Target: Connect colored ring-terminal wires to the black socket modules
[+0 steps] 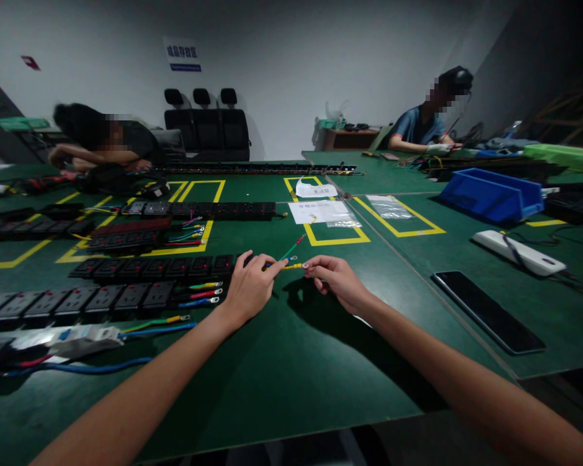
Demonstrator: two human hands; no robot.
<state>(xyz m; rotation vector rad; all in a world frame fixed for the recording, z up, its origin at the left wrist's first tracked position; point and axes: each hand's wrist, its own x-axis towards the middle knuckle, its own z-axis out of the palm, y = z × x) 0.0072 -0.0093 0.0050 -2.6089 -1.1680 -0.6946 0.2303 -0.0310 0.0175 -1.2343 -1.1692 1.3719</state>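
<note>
A thin yellow-sleeved wire (292, 266) with a metal ring end spans the gap between the person's 2 hands, over the matt green tabletop (291, 375). The right hand (337, 278) pinches its ring end between thumb and fingertips; the left hand (250, 285) bends over its other end, though whether those fingers grip or only rest cannot be told. Just beyond, a thin green wire with a red tip (290, 250) slants up. A row of black plastic sockets (150, 266) runs leftward from the left hand; a nearer black socket strip (92, 301) ends in 3 ring-tipped wires. Ahead lie white paper sheets (313, 212). To the right are a black glass-fronted phone (488, 310), a white plastic power strip (515, 251) and an open blue plastic bin (490, 197). Across the table sit 2 other people.
</note>
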